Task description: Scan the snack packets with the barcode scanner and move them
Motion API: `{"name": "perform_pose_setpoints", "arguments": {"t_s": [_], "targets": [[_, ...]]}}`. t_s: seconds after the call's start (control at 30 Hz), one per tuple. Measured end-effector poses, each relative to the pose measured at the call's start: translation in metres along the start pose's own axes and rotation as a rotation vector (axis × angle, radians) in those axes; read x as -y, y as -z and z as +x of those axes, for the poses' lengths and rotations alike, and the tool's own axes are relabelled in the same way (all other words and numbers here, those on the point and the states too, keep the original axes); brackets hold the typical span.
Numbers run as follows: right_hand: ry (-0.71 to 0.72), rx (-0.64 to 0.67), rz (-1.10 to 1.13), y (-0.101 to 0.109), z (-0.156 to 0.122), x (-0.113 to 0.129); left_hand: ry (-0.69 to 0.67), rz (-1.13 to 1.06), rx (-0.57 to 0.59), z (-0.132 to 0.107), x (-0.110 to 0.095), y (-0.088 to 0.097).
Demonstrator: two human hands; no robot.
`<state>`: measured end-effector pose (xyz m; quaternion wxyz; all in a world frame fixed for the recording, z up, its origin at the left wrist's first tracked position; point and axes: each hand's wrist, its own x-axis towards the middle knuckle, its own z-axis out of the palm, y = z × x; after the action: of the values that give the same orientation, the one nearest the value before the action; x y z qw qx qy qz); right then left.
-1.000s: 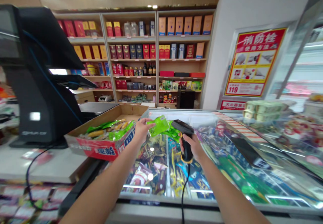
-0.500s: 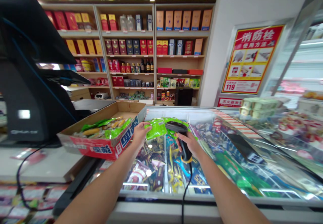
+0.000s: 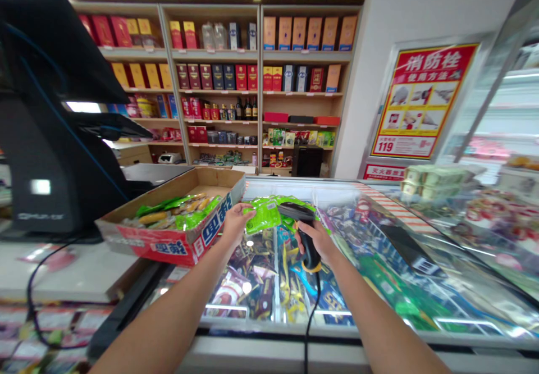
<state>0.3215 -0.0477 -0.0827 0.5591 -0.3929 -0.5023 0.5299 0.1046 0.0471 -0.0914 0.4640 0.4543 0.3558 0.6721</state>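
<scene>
Between its fingertips my left hand [image 3: 236, 222] pinches the left edge of a bright green plastic packet [image 3: 261, 217], just right of the cardboard box. My right hand [image 3: 314, 236] is wrapped round the grip of a black barcode scanner [image 3: 296, 212] with yellow trim. The scanner's head points left, across the packet. More green packaging shows behind the scanner, partly hidden by it. From the bottom of the grip a black cable [image 3: 312, 318] hangs down over the freezer's front edge.
A red-and-white cardboard box [image 3: 155, 249] with green packets stands at left, beside a black checkout terminal [image 3: 46, 155]. Below my hands, a glass-topped freezer [image 3: 252, 324] holds many wrapped packs. A black oblong object [image 3: 402, 245] lies at right, near stacked cartons [image 3: 429, 182].
The view has shifted very slightly. Both hands keep their holds on the packet and the scanner, with almost no movement.
</scene>
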Motion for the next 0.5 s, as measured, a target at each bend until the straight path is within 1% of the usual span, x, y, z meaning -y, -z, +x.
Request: {"name": "perform_pose_setpoints", "arguments": {"t_s": [0.07, 0.13, 0.27, 0.37, 0.5], "targets": [[0.01, -0.08, 0.054, 0.002, 0.003, 0.0, 0.031, -0.024, -0.014, -0.001, 0.0, -0.002], [0.047, -0.195, 0.137, 0.006, 0.007, 0.002, 0.055, -0.046, -0.024, 0.0, 0.0, -0.005], [0.165, -0.412, 0.312, 0.021, 0.013, 0.008, 0.097, -0.046, 0.017, 0.002, -0.002, -0.018], [0.246, -0.541, 0.377, 0.035, 0.016, 0.01, 0.061, 0.002, 0.05, 0.005, -0.003, -0.038], [0.344, -0.678, 0.418, 0.049, 0.02, 0.01, 0.026, 0.07, 0.085, 0.007, 0.0, -0.075]]}}
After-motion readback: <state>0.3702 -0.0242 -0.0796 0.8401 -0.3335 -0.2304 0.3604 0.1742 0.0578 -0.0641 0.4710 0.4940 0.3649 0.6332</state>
